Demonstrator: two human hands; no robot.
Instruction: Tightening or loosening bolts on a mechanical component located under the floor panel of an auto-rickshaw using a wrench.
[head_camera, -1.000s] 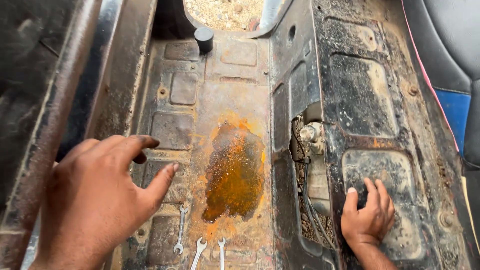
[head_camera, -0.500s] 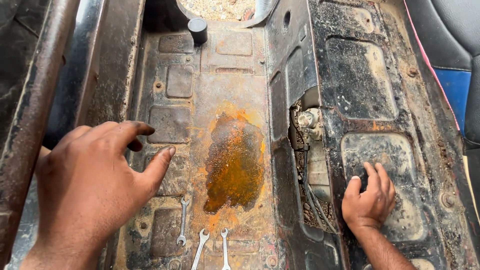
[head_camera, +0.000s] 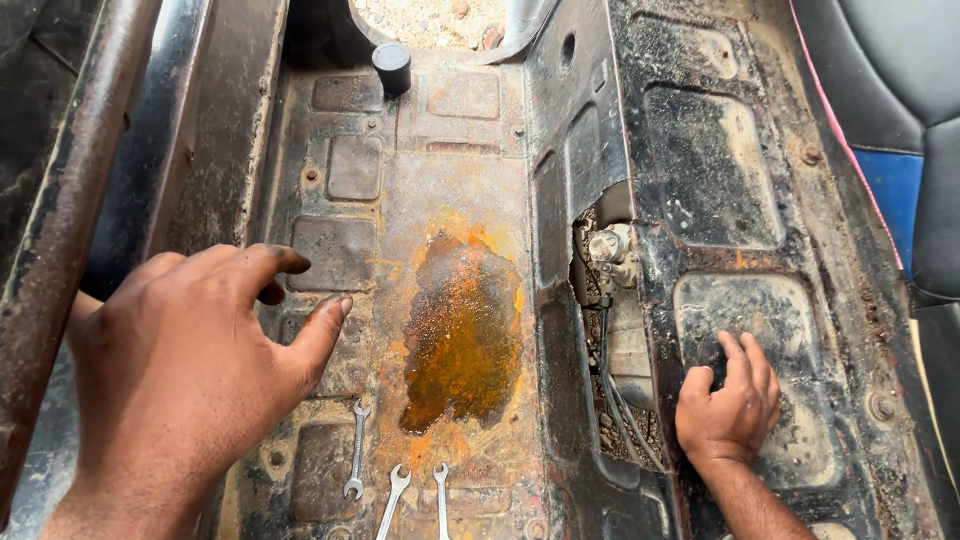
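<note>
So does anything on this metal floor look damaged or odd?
Yes. A big orange-brown rust patch stains the middle of the floor pan, looking wet and glossy. On the raised panel, an opening exposes wiring and a fitting.

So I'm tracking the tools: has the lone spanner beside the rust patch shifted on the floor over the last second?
No. The spanner keeps its spot beside the rust patch; only the camera view drifted slightly.

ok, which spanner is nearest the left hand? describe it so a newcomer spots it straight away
Start at the big orange rust patch in the middle of the metal floor pan. Just left of its lower edge, below the left hand, lies a small spanner. Unlike the two spanners cut off by the bottom edge, it lies whole in view, farthest left and almost straight up the picture.
</note>
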